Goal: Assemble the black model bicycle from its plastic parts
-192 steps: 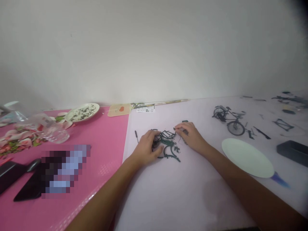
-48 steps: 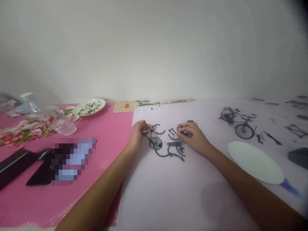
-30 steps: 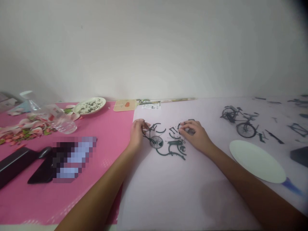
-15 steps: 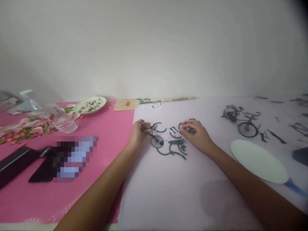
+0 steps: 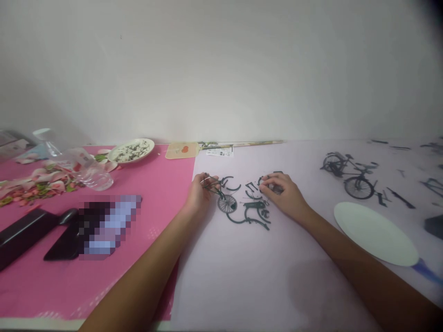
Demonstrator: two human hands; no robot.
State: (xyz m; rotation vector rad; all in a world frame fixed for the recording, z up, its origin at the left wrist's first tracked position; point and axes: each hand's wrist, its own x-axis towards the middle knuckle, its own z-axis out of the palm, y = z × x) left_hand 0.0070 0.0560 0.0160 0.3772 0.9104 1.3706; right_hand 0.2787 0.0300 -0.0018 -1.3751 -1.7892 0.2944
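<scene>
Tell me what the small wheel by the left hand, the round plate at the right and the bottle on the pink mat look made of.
Wheel: probably metal or plastic; thin spokes, dark rim. Plate: pale and matte, paper or plastic; can't tell. Bottle: clear plastic, see-through and glossy.

I saw a plain off-white wall [image 5: 221, 69] filling the upper half of the view, bare and evenly lit, with a dark vignette in the top right corner. Below it ran a table: its left part was covered by a pink mat [image 5: 145, 184], its right part by a pale lilac sheet [image 5: 249, 276]. The two covers met in a slanted seam near the middle. Soft, diffuse light fell throughout.
</scene>
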